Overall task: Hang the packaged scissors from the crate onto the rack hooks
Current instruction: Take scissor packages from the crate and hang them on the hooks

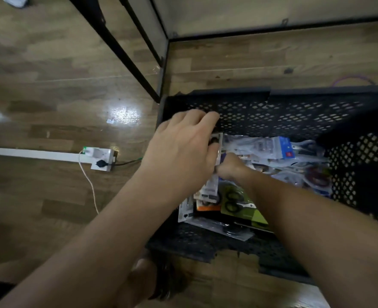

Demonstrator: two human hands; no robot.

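Note:
A black perforated crate point(272, 112) stands on the wooden floor, filled with several packaged scissors. My left hand point(183, 150) reaches over the crate's left side and grips an upright white scissors package point(217, 143). My right hand point(232, 167) is lower inside the crate, fingers curled at the same package's edge. A green-backed scissors pack point(239, 203) and an orange one point(208, 206) lie beneath my arms. Clear and blue-labelled packs point(281, 147) fill the far right of the crate. The rack hooks are out of sight.
Black metal frame legs point(125, 54) rise from the floor beyond the crate. A white power strip point(99, 157) with plugs and a cable lies on the floor at left. A purple ring point(352, 80) lies behind the crate. A bare foot point(143, 278) is at the bottom.

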